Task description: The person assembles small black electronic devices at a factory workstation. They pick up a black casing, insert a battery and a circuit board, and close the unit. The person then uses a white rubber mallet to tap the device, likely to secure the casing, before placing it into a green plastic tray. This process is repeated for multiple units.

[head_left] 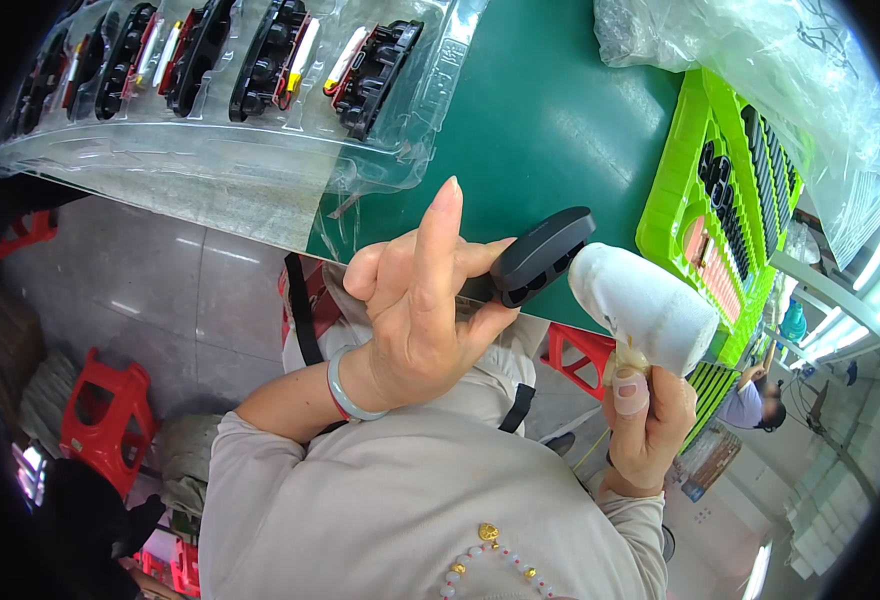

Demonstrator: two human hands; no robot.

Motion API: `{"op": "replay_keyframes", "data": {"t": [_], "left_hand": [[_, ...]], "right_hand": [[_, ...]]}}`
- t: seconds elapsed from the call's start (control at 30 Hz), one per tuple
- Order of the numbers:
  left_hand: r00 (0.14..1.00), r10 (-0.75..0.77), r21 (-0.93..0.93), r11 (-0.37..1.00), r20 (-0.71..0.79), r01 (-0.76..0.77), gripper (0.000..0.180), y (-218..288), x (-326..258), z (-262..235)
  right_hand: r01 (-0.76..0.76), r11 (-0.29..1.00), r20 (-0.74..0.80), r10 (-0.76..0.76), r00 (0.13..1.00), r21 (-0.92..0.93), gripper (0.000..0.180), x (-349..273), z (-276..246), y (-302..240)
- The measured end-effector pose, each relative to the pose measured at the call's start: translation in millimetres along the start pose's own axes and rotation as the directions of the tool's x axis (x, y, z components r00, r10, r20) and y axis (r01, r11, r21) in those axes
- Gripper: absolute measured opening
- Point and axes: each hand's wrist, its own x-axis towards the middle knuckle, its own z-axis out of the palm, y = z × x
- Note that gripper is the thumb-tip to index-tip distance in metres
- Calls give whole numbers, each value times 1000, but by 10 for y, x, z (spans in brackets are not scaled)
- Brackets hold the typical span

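My left hand [410, 300] pinches a small black oval plastic case [543, 255] between the thumb and a finger, with its index finger stretched away from it. Dark openings show along the case's lower side. In my right hand [648, 425] is a white, rounded cylindrical tool [645, 305], gripped at its lower end where yellowish clear material is wrapped. One end of the white tool points at the case, with a narrow gap between them. The exact kind of this tool cannot be made out.
A clear plastic tray [210, 150] of black parts with wires lies at the far left on the green table [530, 110]. To the right stands a bright green rack [665, 190] with black parts, beside clear plastic bags [740, 40]. Red stools [110, 420] stand on the floor.
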Motion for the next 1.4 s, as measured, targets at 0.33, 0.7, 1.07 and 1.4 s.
{"op": "replay_keyframes", "data": {"t": [0.33, 0.7, 1.07, 1.4], "left_hand": [[1000, -12, -70, 997, -7, 11, 92, 0, -6, 3], [961, -171, -317, 919, 218, 235, 98, 121, 42, -337], [902, -264, -566, 709, 342, 421, 73, 289, 246, 89], [979, -23, -364, 926, 204, 98, 60, 357, 543, 93]], "right_hand": [[-137, 987, 12, 136, 991, 89, 33, 37, -24, 149], [-42, 988, -136, 62, 989, 149, 41, 638, 367, 366], [-148, 520, 78, 155, 985, 841, 67, 535, 58, 74], [62, 859, -79, -26, 997, 508, 57, 649, 148, 236]]}}
